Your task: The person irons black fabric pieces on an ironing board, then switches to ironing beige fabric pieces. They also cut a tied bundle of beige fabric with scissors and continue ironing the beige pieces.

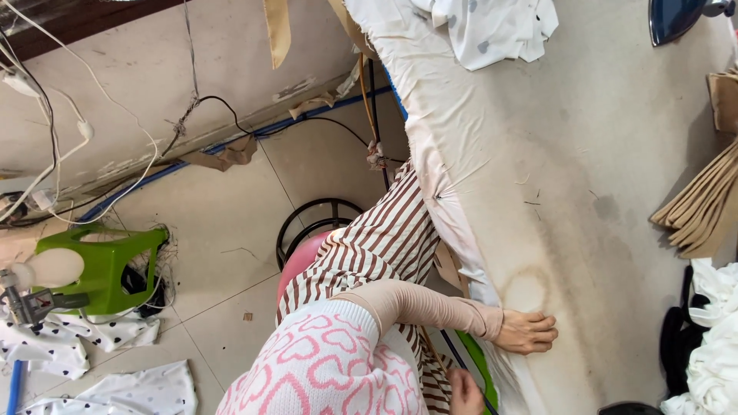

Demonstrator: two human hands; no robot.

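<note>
- The left hand (527, 331) is lying flat, palm down with its fingers stretched out and together, pressing on the near edge of the padded ironing table (584, 192); it is pinching nothing.
- The right hand (464, 390) is sitting low at the near edge of the view, closed around a thin dark cord (453, 358); how tightly it is closing I cannot tell.
- The table's stained cream cover is running with its long axis from near to far, slanting slightly left as it goes away.
- A white spotted garment (492, 27) is lying on the table's far end, well apart from both hands.
- A stack of tan fabric pieces (703, 204) is fanning out at the right edge.
- A green stool (104, 261) is standing on the floor, far left.
</note>
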